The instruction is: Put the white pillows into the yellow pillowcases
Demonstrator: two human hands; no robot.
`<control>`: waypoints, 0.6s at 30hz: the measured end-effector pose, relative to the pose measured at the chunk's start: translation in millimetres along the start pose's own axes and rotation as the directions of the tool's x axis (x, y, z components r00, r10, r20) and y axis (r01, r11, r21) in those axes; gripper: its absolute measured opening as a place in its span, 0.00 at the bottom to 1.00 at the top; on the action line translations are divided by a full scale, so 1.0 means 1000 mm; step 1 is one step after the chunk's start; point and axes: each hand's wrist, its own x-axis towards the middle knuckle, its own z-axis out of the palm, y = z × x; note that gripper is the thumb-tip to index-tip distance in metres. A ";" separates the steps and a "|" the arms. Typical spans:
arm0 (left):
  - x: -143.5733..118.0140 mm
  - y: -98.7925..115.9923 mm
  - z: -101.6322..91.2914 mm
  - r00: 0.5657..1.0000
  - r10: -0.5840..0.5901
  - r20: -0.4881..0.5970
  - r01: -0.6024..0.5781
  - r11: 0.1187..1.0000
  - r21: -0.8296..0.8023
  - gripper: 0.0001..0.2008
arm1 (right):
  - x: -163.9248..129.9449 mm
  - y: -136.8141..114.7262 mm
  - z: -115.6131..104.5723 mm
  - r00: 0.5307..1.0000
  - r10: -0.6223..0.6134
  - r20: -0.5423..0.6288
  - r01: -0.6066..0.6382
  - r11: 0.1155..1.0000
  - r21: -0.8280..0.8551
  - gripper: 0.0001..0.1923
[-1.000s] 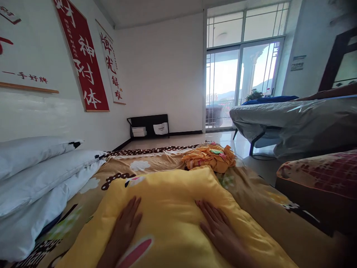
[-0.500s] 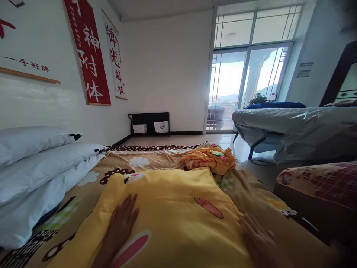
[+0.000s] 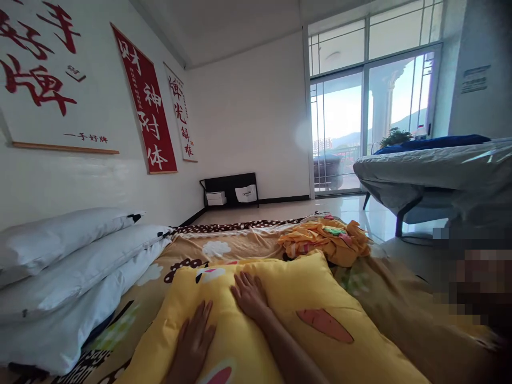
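Note:
A yellow pillow [image 3: 316, 341] with printed cartoon figures, one a pinkish carrot-like shape, lies before me on a patterned brown sheet [image 3: 236, 240]. On its left part rests my left hand [image 3: 196, 333], palm down with the fingers stretched out. My right hand [image 3: 250, 293] presses flat near the pillow's far edge, a little ahead of the left, fingers extended. The cloth dips under both hands. Neither one grips anything. Beyond the pillow's far right corner sits a crumpled orange-yellow cloth [image 3: 332, 242] with coloured prints.
White pillows [image 3: 80, 272] are stacked at the left by the wall. A low black rack [image 3: 228, 184] stands at the far wall. To the right is a table [image 3: 432, 165] under plastic sheeting, with blue cloth on top. A pixelated patch covers the lower right.
My right hand has moved from the pillow's right edge to its upper middle. My left hand stays on the left part. The camera view has shifted, so the room appears farther right.

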 end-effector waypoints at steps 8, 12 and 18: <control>0.001 0.006 -0.005 0.998 -0.050 0.038 0.054 0.993 -0.102 0.27 | 0.002 0.025 0.021 0.999 0.030 -0.025 -0.028 0.997 0.078 0.27; -0.001 0.008 -0.006 0.999 -0.032 -0.018 0.030 0.996 -0.082 0.26 | 0.001 0.023 0.019 0.999 0.033 -0.023 -0.031 0.995 0.095 0.27; 0.001 0.008 -0.004 0.998 -0.057 -0.003 0.056 0.995 -0.079 0.26 | 0.001 0.025 0.019 0.999 0.026 -0.027 -0.023 0.994 0.106 0.27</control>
